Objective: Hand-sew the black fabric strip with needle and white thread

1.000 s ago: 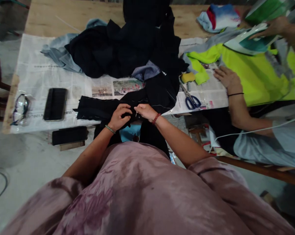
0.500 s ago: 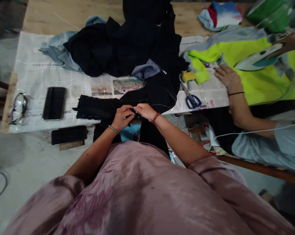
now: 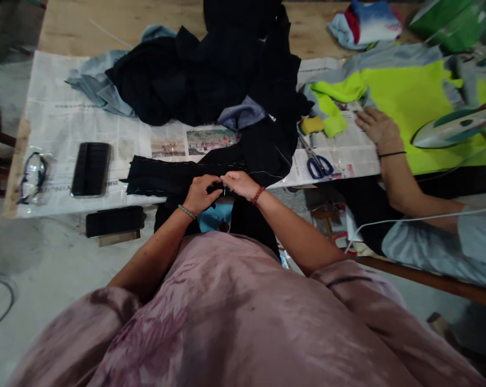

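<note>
A strip of black cloth (image 3: 162, 174) with white running stitches along its edges lies at the table's near edge, joined to a larger dark garment. My left hand (image 3: 202, 194) grips the cloth's near edge, thumb and forefinger slightly parted. Touching it on the right, my right hand (image 3: 238, 184) has its fingertips pinched together at the cloth. A thin bright sliver, seemingly a sewing needle (image 3: 225, 190), shows just below these fingertips. White thread (image 3: 267, 173) runs over the black cloth to the right of my hand.
Blue-handled scissors (image 3: 319, 165) and a yellow sponge (image 3: 312, 126) lie to the right. A co-worker's hand (image 3: 382, 130) rests by a neon-yellow garment (image 3: 408, 91), under an iron (image 3: 448, 129). At left are a phone (image 3: 90, 169) and glasses (image 3: 34, 174); another phone (image 3: 114, 221) sits below the table edge.
My left thumb and forefinger have parted a little, and the bright sliver shows more clearly below my right fingertips. The co-worker's iron has moved right and nearer over the yellow garment.
</note>
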{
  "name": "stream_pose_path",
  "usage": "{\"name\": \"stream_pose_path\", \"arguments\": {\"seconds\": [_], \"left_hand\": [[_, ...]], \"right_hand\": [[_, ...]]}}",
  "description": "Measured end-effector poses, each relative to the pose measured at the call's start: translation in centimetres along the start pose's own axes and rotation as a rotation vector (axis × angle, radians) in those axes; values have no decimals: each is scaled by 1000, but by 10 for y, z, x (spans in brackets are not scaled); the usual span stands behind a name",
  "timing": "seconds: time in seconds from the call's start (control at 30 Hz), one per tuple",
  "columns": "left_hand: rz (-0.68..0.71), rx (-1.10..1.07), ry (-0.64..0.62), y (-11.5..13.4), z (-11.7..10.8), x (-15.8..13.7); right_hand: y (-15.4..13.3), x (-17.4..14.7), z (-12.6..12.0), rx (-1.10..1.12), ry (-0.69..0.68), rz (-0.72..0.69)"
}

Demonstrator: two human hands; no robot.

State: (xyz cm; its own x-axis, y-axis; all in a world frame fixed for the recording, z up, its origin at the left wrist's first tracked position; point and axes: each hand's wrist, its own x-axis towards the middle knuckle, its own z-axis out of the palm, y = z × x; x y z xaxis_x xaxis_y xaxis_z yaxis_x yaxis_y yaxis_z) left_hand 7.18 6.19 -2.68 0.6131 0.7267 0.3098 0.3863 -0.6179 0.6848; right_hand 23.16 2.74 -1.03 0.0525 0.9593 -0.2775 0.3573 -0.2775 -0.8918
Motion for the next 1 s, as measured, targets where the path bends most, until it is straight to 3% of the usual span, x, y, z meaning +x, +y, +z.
{"name": "stream_pose_path", "arguments": {"seconds": [0.3, 0.57, 0.63, 0.77, 0.87, 1.0], "left_hand": [[83, -4, -67, -3, 1, 3], [67, -131, -28, 0, -3, 5], [59, -136, -26, 0, -3, 5], [65, -150, -32, 1, -2, 5], [77, -151, -35, 1, -2, 6], [72, -135, -53, 1, -3, 5]], "right_hand": [[-7, -4, 0, 83, -2, 98], [-25, -44, -31, 21, 433, -216], [-21, -58, -27, -82, 436, -259], [-2, -73, 1, -307, 311, -339], [7, -69, 19, -435, 323, -337], [8, -58, 25, -544, 331, -350]]}}
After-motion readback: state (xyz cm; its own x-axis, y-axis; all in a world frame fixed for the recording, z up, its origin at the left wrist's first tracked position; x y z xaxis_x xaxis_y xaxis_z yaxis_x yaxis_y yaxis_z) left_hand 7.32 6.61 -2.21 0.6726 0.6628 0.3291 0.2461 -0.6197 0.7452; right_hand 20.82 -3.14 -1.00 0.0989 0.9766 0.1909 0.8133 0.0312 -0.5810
